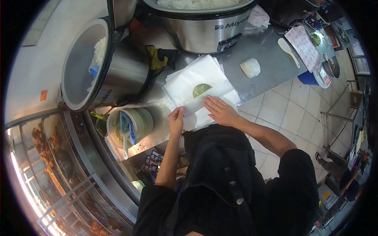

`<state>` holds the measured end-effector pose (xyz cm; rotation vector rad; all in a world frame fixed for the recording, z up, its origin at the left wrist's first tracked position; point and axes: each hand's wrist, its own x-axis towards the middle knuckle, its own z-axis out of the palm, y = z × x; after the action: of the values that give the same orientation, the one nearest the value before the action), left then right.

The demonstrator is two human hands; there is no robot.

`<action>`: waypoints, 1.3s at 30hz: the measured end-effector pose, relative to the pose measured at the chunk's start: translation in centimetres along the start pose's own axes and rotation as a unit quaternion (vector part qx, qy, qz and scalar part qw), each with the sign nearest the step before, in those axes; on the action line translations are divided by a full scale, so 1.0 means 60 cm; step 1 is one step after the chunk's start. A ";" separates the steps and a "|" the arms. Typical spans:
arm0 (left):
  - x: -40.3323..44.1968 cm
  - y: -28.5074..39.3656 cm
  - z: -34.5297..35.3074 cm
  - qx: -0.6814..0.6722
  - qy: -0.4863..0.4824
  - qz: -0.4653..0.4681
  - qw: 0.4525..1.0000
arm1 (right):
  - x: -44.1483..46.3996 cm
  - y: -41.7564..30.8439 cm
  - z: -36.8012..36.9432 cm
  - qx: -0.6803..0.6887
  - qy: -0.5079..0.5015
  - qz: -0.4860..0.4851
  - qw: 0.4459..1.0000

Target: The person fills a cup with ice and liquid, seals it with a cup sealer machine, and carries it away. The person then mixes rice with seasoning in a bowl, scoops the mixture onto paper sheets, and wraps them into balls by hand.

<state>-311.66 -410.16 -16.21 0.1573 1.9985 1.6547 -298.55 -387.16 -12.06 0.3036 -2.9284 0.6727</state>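
Note:
A stack of white paper sheets (199, 74) lies on the steel counter in front of me. On its top sheet is a patch of chopped green food (202, 90), with a flap of paper folded up over its lower part, so a half-round shape shows. My left hand (176, 118) pinches the near left corner of that sheet between thumb and fingers. Fingers stretched out, my right hand (219, 110) lies flat on the folded flap just below the green food. A small white wrapped bundle (250, 67) sits to the right of the stack.
Rice cookers (197, 29) holding rice stand behind and to the left. A tub (141, 120) with a white spoon and a blue-handled utensil is at left. A white rice paddle (288, 52) lies at right. A glass case (59, 169) of fried food stands lower left.

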 end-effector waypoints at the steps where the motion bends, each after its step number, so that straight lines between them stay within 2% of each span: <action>1: -0.007 0.017 -0.003 0.067 0.041 -0.033 0.996 | 0.004 0.000 0.008 -0.014 -0.009 0.011 1.000; 3: -0.027 0.068 -0.006 0.200 0.122 -0.098 0.967 | 0.010 0.003 0.027 -0.041 -0.027 0.035 0.998; 4: -0.026 0.068 -0.008 0.120 0.062 -0.213 0.968 | 0.010 0.003 0.027 -0.035 -0.028 0.039 0.998; 6: -0.024 0.065 -0.015 -0.050 -0.058 -0.426 0.902 | 0.013 -0.001 0.023 -0.022 -0.032 0.044 0.998; 10: -0.004 0.017 -0.018 -0.173 -0.142 -0.435 0.872 | 0.014 0.001 0.020 -0.026 -0.034 0.042 0.998; 13: 0.041 0.001 -0.053 -0.153 -0.191 -0.429 0.869 | 0.015 0.002 0.016 -0.029 -0.038 0.042 0.998; 15: 0.062 0.038 -0.049 -0.062 -0.124 -0.372 0.918 | 0.016 0.002 0.015 -0.026 -0.035 0.042 0.998; 18: 0.112 0.077 -0.040 0.091 -0.030 -0.264 0.960 | 0.018 0.000 0.012 -0.020 -0.036 0.046 0.998; 19: 0.126 0.086 -0.036 0.075 -0.015 -0.198 0.977 | 0.018 -0.001 0.013 -0.023 -0.034 0.047 0.998; 22: 0.201 0.062 -0.060 0.165 -0.113 -0.061 0.978 | 0.019 -0.003 0.017 -0.031 -0.030 0.050 0.998; 25: 0.242 0.100 -0.079 0.209 -0.207 -0.054 0.954 | 0.020 -0.002 0.017 -0.035 -0.028 0.054 0.998; 28: 0.233 0.164 -0.063 0.378 -0.174 0.027 0.909 | 0.023 0.000 0.018 -0.044 -0.027 0.051 0.997; 31: 0.246 0.171 -0.043 0.530 -0.210 0.159 0.806 | 0.021 0.000 0.015 -0.051 -0.037 0.047 0.997; 34: 0.270 0.187 0.011 0.561 -0.218 0.067 0.796 | 0.023 0.002 0.017 -0.044 -0.040 0.042 0.997; 37: 0.236 0.237 0.038 0.592 -0.330 0.077 0.731 | 0.027 0.006 0.013 -0.039 -0.049 0.046 0.997; 39: 0.186 0.249 0.060 0.563 -0.323 0.129 0.750 | 0.026 0.004 0.011 -0.033 -0.050 0.049 0.997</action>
<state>-323.09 -398.78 -6.17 1.2782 2.1111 0.1544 -300.17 -387.53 -12.49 0.1939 -3.0713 0.5872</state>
